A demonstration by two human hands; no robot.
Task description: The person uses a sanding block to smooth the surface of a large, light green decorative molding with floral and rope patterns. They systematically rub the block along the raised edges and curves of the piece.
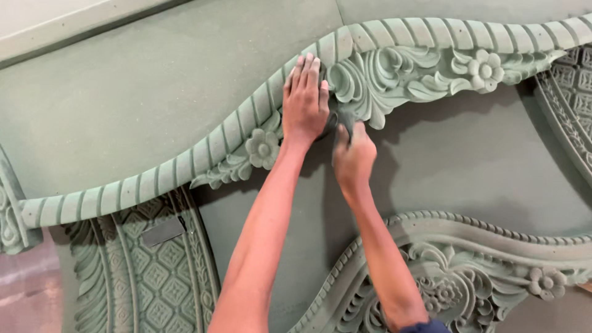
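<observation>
both hands on the carved green moulding: left hand flat, right hand pinching a dark scrap.

Lower carved green rail, lattice-patterned panel, grey rectangular piece, reddish floor

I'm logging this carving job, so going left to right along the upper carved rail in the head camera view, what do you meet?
Small carved flower → left hand flat on the ribbed edge → right hand just below → large carved rose → daisy-like flower.

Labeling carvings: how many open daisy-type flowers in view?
3. One below the left hand, one upper right on the same crest, one lower right. More may sit under the hands.
</observation>
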